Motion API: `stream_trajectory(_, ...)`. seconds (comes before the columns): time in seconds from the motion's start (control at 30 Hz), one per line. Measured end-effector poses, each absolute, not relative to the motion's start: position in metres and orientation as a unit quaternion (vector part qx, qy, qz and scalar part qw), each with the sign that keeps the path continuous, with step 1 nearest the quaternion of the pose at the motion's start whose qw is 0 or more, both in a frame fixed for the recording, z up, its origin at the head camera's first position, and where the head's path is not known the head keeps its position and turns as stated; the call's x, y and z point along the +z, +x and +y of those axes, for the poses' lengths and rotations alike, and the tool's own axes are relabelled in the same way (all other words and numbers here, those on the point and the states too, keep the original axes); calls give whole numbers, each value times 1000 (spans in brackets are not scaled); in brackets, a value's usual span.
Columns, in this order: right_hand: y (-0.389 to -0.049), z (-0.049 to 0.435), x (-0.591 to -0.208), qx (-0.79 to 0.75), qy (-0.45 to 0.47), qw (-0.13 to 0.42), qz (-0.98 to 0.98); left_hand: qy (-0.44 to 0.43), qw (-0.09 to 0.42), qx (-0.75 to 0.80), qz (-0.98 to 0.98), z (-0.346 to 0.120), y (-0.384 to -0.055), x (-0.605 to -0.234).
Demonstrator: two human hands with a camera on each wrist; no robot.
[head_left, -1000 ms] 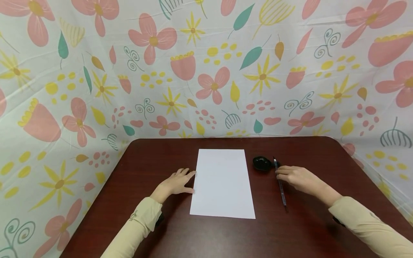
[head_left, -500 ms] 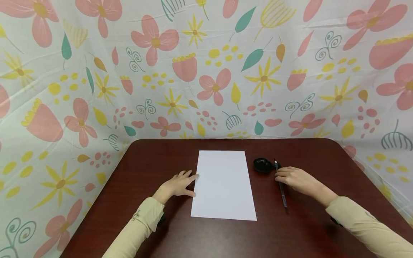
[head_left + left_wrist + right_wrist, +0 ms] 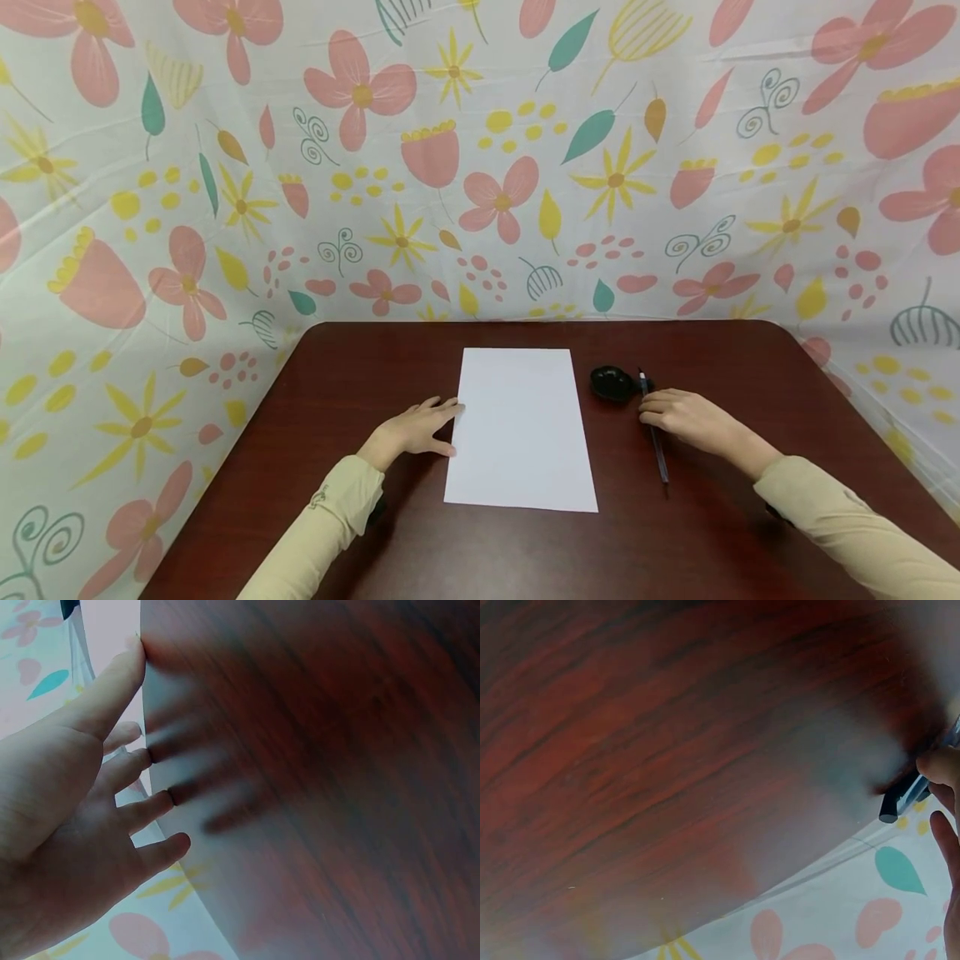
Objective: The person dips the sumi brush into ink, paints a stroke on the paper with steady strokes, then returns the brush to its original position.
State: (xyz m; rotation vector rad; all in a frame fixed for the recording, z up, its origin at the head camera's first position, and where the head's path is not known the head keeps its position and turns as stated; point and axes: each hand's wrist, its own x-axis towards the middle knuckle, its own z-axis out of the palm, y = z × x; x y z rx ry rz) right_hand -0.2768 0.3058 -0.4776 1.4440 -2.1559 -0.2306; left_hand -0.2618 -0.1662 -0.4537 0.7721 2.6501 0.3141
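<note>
A white sheet of paper [image 3: 517,429] lies on the dark red-brown table. At its left edge rests my left hand [image 3: 412,429], fingers spread, index fingertip and thumb on the margin. In the left wrist view, the left hand [image 3: 64,817] shows straight, separated fingers. To the right of the sheet, my right hand [image 3: 690,421] pinches a slim pen-like stick [image 3: 660,458] with dark tips near its upper part. The right wrist view catches only some fingers [image 3: 945,769] and part of a clear barrel [image 3: 913,793] beside a black end. A glossy black spoon-shaped object [image 3: 611,383] lies beside the stick's top.
The table [image 3: 517,554] has rounded far corners. Behind it and at the sides hangs a white cloth [image 3: 480,125] printed with pink, yellow and green flowers and leaves.
My left fingertips have slid slightly right, onto the sheet's edge. The right hand and the stick stay nearly where they were; the head view has shifted a little.
</note>
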Motion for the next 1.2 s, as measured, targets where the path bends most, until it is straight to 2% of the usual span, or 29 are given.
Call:
stream_trajectory(0.23, -278, 304, -478, -92, 540, 266, -793, 266, 190, 128, 937, -168, -263, -456)
stream_trajectory(0.6, -278, 299, -472, -54, 540, 303, -783, 257, 204, 151, 933, -168, -263, -458)
stream_trajectory(1.2, -284, 288, -451, 95, 498, 352, -787, 253, 206, 169, 930, -168, -267, -462)
